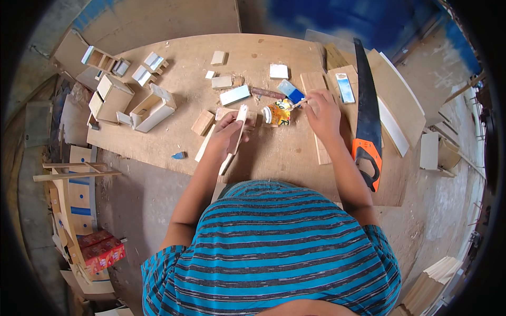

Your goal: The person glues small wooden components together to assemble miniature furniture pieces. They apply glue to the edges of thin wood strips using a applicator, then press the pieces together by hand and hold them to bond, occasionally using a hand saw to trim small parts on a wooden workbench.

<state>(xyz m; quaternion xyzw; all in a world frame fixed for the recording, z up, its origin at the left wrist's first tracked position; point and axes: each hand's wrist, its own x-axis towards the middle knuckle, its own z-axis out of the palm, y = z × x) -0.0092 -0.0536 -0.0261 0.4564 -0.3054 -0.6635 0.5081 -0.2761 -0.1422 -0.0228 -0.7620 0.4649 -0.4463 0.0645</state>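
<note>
My left hand (225, 132) is closed around a narrow pale wooden strip (241, 117), which is tilted over the front part of the workbench. My right hand (322, 115) pinches a thin stick (298, 104) whose end is at a small white jar with a yellow label (279, 112). Whether the stick's tip is inside the jar cannot be made out. Beside the right fingers lies a blue and white piece (291, 91). Small wooden blocks (247, 118) lie between my hands, and another block (202, 122) sits left of my left hand.
A handsaw with an orange handle (367, 152) lies right of my right forearm, next to wooden boards (345, 88). Small wooden boxes (153, 111) stand at the left of the plywood bench top (184, 63). A red package (100, 252) is low at the left.
</note>
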